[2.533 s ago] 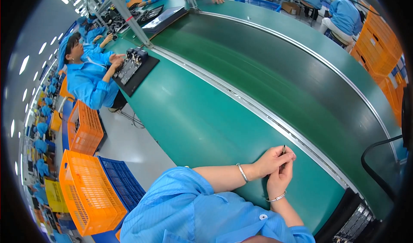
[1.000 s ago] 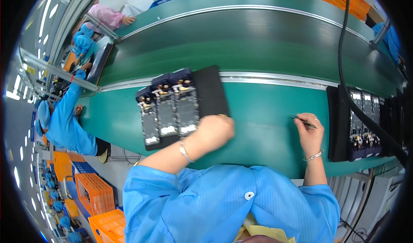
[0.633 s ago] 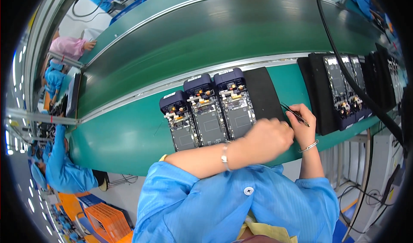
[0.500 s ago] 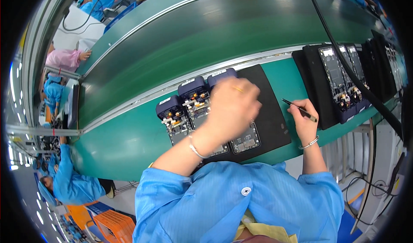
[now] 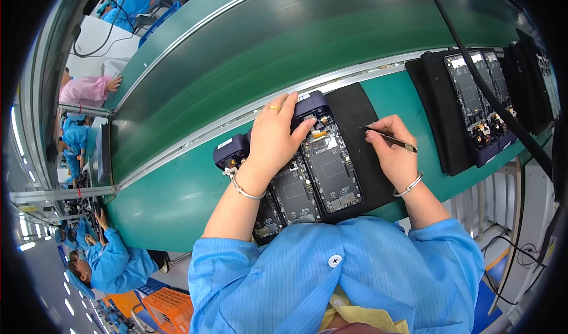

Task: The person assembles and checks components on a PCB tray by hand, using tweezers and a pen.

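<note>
Three opened phones with bare circuit boards lie side by side, their upper ends in dark blue fixtures. My left hand [image 5: 275,134] lies over the upper end of the middle phone [image 5: 296,195], fingers spread. Its thumb reaches the top of the right phone [image 5: 331,171], next to the fixture [image 5: 309,102]. Only the lower part of the left phone [image 5: 268,217] shows, beyond my forearm, with its fixture [image 5: 229,149]. My right hand [image 5: 393,153] pinches dark tweezers [image 5: 402,143], the tip pointing left above the black mat [image 5: 373,180], apart from the phones.
On the right, more opened phones [image 5: 470,97] rest in a fixture on another black mat [image 5: 435,109]. A black cable [image 5: 455,50] hangs across them. Past the green bench's metal rail [image 5: 378,68] runs a green conveyor belt [image 5: 266,56]. Co-workers sit at the left.
My left hand has moved left and down from above the right phone, uncovering it, and its fingers have spread. My right hand has moved left with the tweezers.
</note>
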`<control>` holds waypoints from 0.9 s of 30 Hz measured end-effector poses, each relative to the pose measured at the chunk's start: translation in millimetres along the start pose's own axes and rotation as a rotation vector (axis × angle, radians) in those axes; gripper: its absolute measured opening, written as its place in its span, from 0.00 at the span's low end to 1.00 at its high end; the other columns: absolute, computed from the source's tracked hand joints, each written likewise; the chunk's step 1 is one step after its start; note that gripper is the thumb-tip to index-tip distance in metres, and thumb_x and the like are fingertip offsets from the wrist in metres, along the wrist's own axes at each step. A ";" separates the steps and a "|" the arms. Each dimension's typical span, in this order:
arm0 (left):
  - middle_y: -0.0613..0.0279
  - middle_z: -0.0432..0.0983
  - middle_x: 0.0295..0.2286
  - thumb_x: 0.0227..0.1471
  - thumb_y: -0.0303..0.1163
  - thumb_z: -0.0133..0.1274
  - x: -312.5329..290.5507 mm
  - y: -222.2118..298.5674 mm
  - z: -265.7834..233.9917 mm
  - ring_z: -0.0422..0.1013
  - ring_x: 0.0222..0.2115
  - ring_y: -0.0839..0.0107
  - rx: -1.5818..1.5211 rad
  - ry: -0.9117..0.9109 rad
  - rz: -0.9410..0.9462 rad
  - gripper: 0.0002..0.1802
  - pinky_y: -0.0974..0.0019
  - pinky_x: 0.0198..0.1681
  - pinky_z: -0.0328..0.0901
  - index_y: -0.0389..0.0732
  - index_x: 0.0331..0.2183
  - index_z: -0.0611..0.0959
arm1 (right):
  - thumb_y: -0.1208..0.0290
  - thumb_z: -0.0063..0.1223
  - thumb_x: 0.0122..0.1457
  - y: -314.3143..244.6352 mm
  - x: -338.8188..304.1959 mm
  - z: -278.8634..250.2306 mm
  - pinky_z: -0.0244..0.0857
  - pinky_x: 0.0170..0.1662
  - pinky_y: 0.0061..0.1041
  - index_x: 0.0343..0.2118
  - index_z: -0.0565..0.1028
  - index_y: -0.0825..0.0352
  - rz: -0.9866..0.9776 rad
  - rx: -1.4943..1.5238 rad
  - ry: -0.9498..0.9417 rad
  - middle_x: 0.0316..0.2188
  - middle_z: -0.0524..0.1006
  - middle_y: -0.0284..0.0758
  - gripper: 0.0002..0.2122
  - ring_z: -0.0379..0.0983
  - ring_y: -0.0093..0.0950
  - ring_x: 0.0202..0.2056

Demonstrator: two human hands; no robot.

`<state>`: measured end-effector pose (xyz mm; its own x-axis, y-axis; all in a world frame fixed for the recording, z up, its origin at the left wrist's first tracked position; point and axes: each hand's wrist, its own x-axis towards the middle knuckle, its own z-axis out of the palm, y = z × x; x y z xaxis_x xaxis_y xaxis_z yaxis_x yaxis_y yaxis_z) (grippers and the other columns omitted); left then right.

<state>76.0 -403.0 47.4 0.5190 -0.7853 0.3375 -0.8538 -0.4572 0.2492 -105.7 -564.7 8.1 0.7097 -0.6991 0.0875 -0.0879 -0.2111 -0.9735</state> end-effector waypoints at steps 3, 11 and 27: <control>0.59 0.75 0.35 0.46 0.35 0.61 -6.6 6.5 -7.6 0.71 0.36 0.59 0.022 0.095 0.216 0.20 0.59 0.37 0.65 0.40 0.42 0.80 | 0.82 0.60 0.53 -6.3 -5.0 18.2 0.70 0.38 0.19 0.34 0.71 0.68 0.076 0.395 -0.103 0.30 0.79 0.32 0.08 0.75 0.18 0.33; 0.68 0.71 0.31 0.43 0.29 0.53 -18.4 12.3 -1.1 0.66 0.30 0.72 0.076 -0.098 0.544 0.14 0.68 0.31 0.60 0.40 0.36 0.82 | 0.81 0.59 0.53 5.7 -5.5 43.0 0.69 0.33 0.17 0.29 0.71 0.68 0.168 0.331 -0.090 0.28 0.77 0.32 0.07 0.73 0.17 0.29; 0.68 0.73 0.31 0.40 0.28 0.61 -7.6 20.0 -3.8 0.67 0.29 0.71 0.137 -0.170 0.487 0.13 0.67 0.30 0.60 0.41 0.34 0.83 | 0.78 0.61 0.53 6.4 1.0 46.3 0.65 0.28 0.16 0.27 0.71 0.68 0.167 0.403 -0.034 0.23 0.75 0.29 0.07 0.70 0.13 0.25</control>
<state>55.1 -404.5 53.3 0.0572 -0.9715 0.2300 -0.9976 -0.0645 -0.0243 -73.2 -535.1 -7.8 0.7322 -0.6765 -0.0784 0.0719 0.1913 -0.9789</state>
